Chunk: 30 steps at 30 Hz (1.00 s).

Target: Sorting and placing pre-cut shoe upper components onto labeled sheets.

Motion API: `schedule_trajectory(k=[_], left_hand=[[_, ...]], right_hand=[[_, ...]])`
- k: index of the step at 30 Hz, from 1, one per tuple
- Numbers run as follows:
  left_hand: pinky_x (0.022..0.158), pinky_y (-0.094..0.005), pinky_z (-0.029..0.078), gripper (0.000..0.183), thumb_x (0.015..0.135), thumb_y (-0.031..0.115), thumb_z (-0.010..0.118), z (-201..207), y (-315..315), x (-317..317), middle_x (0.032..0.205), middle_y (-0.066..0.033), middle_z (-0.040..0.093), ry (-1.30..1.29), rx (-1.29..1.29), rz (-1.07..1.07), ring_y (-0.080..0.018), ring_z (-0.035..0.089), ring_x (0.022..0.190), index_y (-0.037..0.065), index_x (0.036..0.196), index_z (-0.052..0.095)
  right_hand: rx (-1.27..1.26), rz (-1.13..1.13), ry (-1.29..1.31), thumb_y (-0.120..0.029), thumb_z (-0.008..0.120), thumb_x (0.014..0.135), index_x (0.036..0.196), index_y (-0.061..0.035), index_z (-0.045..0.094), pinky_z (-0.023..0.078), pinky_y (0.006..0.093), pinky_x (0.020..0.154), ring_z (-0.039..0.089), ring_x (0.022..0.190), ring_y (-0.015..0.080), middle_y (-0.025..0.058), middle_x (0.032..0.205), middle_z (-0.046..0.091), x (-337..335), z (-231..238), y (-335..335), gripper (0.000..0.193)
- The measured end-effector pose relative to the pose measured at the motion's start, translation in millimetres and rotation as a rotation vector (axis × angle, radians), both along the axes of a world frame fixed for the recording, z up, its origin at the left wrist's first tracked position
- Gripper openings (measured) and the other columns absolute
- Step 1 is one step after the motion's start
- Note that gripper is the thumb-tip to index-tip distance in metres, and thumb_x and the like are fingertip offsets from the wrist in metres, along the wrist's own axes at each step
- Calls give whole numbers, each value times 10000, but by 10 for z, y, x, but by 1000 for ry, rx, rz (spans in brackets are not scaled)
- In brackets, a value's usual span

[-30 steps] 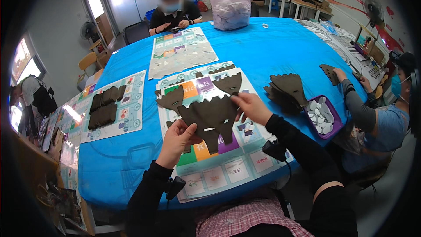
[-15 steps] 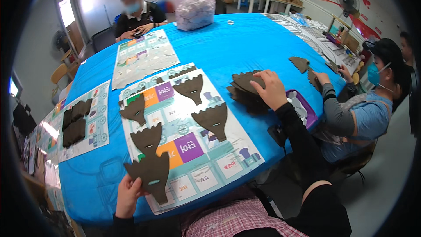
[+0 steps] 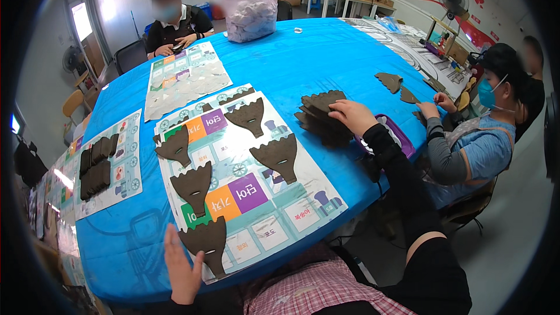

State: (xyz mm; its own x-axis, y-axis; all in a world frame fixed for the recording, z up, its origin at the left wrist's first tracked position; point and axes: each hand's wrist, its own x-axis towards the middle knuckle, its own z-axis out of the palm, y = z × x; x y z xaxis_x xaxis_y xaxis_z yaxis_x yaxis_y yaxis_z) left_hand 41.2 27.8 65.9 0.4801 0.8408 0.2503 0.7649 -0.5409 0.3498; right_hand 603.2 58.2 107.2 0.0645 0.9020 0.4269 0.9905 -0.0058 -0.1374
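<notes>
My left hand (image 3: 184, 271) is open at the front left of the printed poster sheet (image 3: 256, 244), its thumb at the edge of a dark brown fan-shaped piece (image 3: 209, 239). That piece lies flat, with a scalloped top and a small slit. Similar pieces are spread over the sheet, among them a left one (image 3: 193, 185), a right one (image 3: 277, 154) and a far one (image 3: 248, 115). My right hand (image 3: 356, 118) reaches to a loose stack of these brown pieces (image 3: 319, 111), fingers closed on the edge of an upper one. Its fingertips are partly hidden.
Right of the stack stands a purple basket (image 3: 402, 140). A second sheet with dark strips (image 3: 96, 169) lies left; another sheet with pale pieces (image 3: 189, 90) lies farther back. A filled plastic bag (image 3: 252, 14) stands at the far edge. Co-workers sit across and at right.
My left hand has let go of the near brown piece, which now lies flat on the sheet. My right hand's fingers have drawn in at the stack's edge.
</notes>
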Motion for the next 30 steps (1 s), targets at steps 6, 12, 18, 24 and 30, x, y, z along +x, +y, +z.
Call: schedule_trajectory(k=[6, 12, 18, 24, 30], left_hand=[[1172, -518, 138, 706, 848, 255, 658, -15, -165, 151, 1531, -225, 277, 147, -254, -255, -379, 232, 1435, -34, 1424, 370], [1181, -501, 118, 651, 891, 238, 596, -93, -233, 194, 1538, -223, 264, 77, -263, -207, -367, 214, 1444, -39, 1429, 358], [1183, -490, 133, 649, 889, 202, 582, -78, -280, 214, 1546, -221, 251, 79, -257, -187, -369, 231, 1438, -33, 1443, 341], [1172, -489, 181, 642, 880, 218, 604, -60, -311, 309, 1531, -216, 286, 74, -211, -242, -362, 264, 1426, -25, 1426, 370], [1173, -488, 173, 645, 893, 220, 599, -70, -289, 295, 1539, -212, 269, 64, -242, -225, -372, 247, 1430, -20, 1439, 355]], right_hand=[[426, -125, -145, -231, 561, 934, 888, -77, 622, 510, 406, 606, 644, 717, 308, 89, 835, 664, -452, 306, -248, 172], [-293, 72, -259, -264, 641, 879, 905, -70, 616, 502, 390, 614, 638, 754, 295, 100, 765, 594, -1725, -124, -1090, 197], [28, 186, -48, -243, 696, 843, 997, -48, 658, 516, 408, 703, 638, 833, 315, 122, 910, 668, -1417, 39, -706, 252], [104, -113, -55, -361, 732, 807, 1023, -59, 672, 479, 402, 869, 568, 1019, 304, 112, 1044, 612, -279, -57, 194, 376], [23, -20, -4, -291, 675, 862, 938, -75, 705, 494, 420, 812, 606, 919, 293, 103, 915, 632, -236, 47, 268, 231]])
